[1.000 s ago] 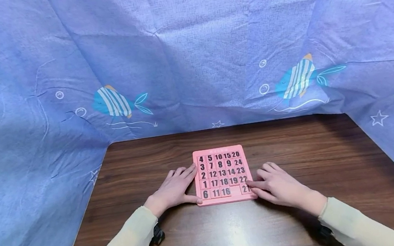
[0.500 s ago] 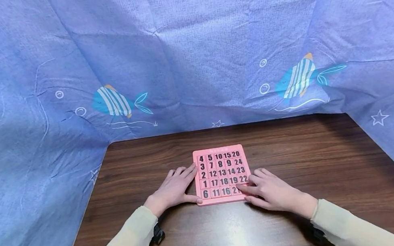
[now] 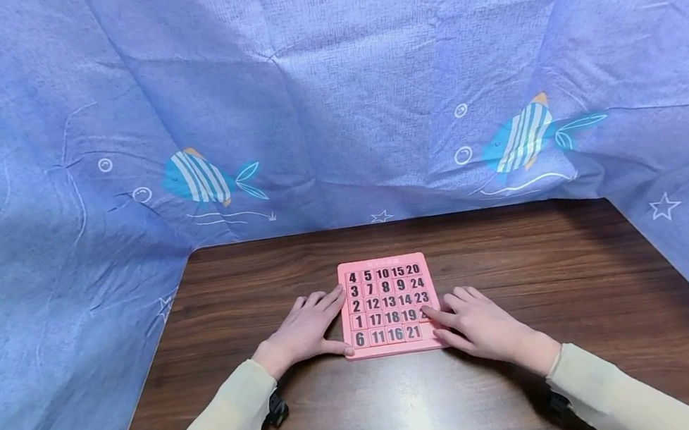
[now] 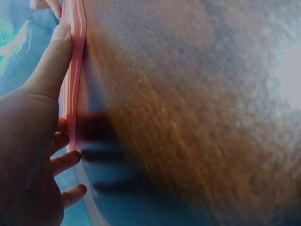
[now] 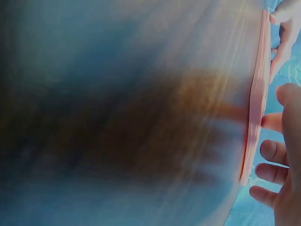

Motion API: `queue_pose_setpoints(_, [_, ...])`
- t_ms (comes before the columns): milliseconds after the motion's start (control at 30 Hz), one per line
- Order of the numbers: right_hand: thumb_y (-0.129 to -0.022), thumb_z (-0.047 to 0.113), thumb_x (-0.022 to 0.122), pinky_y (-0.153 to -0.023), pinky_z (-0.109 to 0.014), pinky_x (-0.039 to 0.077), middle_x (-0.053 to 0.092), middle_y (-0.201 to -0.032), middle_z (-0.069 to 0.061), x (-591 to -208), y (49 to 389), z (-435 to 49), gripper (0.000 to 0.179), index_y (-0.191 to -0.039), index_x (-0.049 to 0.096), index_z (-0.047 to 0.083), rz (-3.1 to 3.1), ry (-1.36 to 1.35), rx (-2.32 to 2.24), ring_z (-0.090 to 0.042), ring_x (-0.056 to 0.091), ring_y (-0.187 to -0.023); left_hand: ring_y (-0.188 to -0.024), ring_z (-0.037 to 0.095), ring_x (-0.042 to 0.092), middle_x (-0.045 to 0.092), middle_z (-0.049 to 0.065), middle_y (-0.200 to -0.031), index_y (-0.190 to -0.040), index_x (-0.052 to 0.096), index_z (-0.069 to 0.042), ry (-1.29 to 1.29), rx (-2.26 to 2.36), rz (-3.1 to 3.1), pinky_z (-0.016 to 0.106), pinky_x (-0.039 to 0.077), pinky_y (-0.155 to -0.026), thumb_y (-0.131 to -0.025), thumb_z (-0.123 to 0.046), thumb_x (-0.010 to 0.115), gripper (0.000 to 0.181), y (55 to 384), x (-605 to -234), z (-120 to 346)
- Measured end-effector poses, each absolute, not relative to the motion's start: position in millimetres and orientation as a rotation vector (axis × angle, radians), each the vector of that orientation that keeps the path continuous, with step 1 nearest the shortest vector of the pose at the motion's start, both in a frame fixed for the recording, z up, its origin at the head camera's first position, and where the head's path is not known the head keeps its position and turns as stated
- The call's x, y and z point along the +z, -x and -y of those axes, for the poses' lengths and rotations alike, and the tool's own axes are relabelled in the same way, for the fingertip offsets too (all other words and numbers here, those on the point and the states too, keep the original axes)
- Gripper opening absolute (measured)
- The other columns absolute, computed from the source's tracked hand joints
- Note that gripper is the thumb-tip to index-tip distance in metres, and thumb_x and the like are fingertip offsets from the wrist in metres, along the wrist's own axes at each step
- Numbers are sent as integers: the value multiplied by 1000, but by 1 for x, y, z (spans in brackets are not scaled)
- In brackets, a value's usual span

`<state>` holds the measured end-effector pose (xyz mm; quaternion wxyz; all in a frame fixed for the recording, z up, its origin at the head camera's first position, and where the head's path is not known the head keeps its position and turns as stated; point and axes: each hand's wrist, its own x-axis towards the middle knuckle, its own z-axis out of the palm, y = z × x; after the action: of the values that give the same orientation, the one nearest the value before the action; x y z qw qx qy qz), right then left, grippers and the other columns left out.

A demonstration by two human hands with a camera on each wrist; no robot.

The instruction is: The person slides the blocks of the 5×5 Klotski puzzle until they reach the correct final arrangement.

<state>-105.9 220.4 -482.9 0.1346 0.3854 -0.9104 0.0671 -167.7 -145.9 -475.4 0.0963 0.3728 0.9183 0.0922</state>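
Puzzle: the pink sliding number puzzle (image 3: 389,305) is lying flat on the table (image 3: 515,259).
Left hand (image 3: 303,333): you're bracing its left edge, fingers relaxed, steadying it.
Right hand (image 3: 481,327): your extended index fingertip is pressing tile 22 (image 3: 425,313), nothing grasped.

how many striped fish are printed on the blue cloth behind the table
2. One striped fish is on the cloth left of centre, above the table's far left corner; the other striped fish is on the right side. More may lie outside the view.
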Motion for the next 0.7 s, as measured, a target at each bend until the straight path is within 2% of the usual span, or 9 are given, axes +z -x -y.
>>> queue_pose_setpoints(367, [-96,34,72,-73,-32,37,51,-84,8,-486,94,-223,38,-128,76,15,2577,-1190,276,-13,40,-77,-145,35,40,30,10,-170,-164,33,-10,-1109,276,-2718,56,35,-111,-83,-71,72,108,168,-475,146])
queue_pose_setpoints(700, [-98,40,69,-81,-35,42,57,-89,10,-483,98,-222,34,-119,80,17,2532,-1263,322,-13,48,-83,-148,35,36,26,7,-172,-166,29,-13,-1067,263,-2707,56,33,-114,-84,-74,69,110,169,-477,146])
